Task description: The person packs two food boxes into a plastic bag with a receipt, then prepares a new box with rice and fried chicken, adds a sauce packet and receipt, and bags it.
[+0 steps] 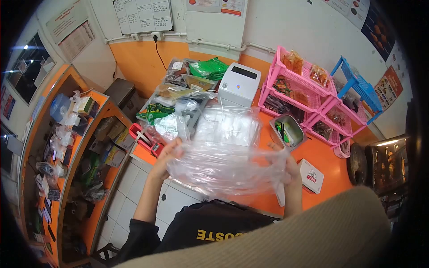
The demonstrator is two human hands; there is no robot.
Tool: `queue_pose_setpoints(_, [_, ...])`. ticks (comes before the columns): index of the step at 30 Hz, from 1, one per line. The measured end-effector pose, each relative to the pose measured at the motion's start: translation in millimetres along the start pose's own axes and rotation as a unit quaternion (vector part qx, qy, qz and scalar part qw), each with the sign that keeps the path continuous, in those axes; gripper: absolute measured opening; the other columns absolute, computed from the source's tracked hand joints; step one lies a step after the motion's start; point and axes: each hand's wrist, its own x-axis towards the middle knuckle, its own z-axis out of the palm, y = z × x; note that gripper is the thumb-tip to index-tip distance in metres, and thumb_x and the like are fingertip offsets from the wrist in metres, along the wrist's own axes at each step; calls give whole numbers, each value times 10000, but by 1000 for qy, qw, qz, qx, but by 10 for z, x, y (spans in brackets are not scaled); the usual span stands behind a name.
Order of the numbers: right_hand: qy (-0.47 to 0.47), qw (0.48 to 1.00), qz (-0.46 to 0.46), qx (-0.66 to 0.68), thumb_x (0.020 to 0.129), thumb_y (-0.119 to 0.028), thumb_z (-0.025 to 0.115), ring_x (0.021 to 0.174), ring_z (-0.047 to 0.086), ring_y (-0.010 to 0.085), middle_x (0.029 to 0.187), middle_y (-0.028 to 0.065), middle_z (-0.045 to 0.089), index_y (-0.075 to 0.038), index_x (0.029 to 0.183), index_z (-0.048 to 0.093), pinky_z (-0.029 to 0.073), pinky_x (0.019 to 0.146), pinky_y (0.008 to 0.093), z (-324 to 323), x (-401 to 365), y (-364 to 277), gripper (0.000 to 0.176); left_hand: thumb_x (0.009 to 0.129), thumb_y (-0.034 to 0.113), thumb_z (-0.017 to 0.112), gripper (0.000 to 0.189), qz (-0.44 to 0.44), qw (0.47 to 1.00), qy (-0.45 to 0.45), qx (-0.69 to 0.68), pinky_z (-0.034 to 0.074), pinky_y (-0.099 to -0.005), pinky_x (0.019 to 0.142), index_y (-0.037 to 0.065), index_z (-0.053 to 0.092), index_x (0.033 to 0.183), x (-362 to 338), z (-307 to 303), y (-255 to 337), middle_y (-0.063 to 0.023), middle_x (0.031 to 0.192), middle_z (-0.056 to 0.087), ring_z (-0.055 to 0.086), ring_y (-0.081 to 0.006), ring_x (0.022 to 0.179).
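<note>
A clear, crumpled plastic bag (223, 167) is stretched between my two hands above the front of the orange table. My left hand (166, 157) has its fingers closed on the bag's left end. At the other end my right hand (289, 169) grips the plastic, and its fingers show partly through the film. Right behind the bag lies a stack of clear plastic bags (228, 126). A white boxy machine (240, 85) stands behind the stack. Close to my right hand are a metal container (288, 131) with pen-like items and a small white box (310, 176).
Packed trays (178, 105) stand left of the machine, and a red holder (145, 140) sits at the table's left edge. Pink baskets (301, 85) and a blue basket (359, 91) are stacked at right. An orange shelf (73, 178) holds goods at left. Beige ribbed fabric (313, 228) blocks the lower right.
</note>
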Motion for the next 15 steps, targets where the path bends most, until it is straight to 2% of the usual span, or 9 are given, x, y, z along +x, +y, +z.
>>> queue_pose_setpoints(2, [64,998,0,-20,837,-212,517,844,599,186,1004,103,629,-75,1058,600,473,715,263,575,-100,120,273,850,146,636,205,39,993,28,-104,502,-238,712,107,498,996,167,-26,-16,-19,996,580,591,-106,854])
queue_pose_setpoints(4, [-86,965,-19,-245,766,-173,534,864,608,199,977,105,636,-76,1111,595,481,724,289,430,-77,183,364,879,106,584,193,63,983,87,-146,511,-256,715,103,462,1029,215,102,-31,-36,970,572,586,-119,839])
queue_pose_setpoints(6, [-178,868,-32,-463,698,-140,544,875,616,225,992,119,628,-75,1152,587,487,728,320,323,-11,224,461,890,77,546,157,60,974,141,-165,507,-274,761,98,453,1014,300,155,-8,-44,959,569,575,-124,856])
queue_pose_setpoints(8, [-205,717,-30,-666,634,-114,548,877,625,265,1047,145,605,-72,1182,576,493,727,358,299,58,218,550,885,44,507,105,74,979,45,-184,479,-283,824,87,483,978,435,-20,-93,-40,948,560,555,-129,890])
queue_pose_setpoints(9, [-102,696,-17,-711,640,-103,555,871,628,274,1019,164,610,-69,1172,579,497,734,368,324,103,186,534,882,28,487,95,80,978,-1,-193,465,-288,855,81,498,959,467,-84,-117,-38,943,556,545,-131,907])
queue_pose_setpoints(11, [110,628,7,-770,653,-81,569,859,634,292,963,202,618,-61,1153,584,506,747,386,381,229,97,501,833,6,495,76,19,999,-47,18,384,-356,982,71,529,855,499,-165,-116,-50,948,550,551,-157,930])
queue_pose_setpoints(13, [168,532,-135,-819,654,-98,562,822,626,336,929,212,621,-76,1184,572,494,710,416,137,415,136,530,811,8,497,140,10,946,-146,289,303,-353,1046,42,600,721,603,-47,-40,-71,915,515,510,-184,938])
queue_pose_setpoints(14, [194,476,-205,-833,655,-106,558,804,622,358,912,218,622,-84,1199,567,488,691,430,-13,535,160,545,819,45,512,124,33,914,-142,378,339,-356,979,44,620,757,643,84,-42,-84,903,502,513,-211,918])
queue_pose_setpoints(15, [199,461,-200,-842,666,-110,560,798,623,357,892,223,622,-89,1209,564,488,695,433,-134,640,176,543,826,81,526,123,55,874,-135,464,376,-359,913,45,640,793,678,217,-69,-97,891,490,516,-238,898])
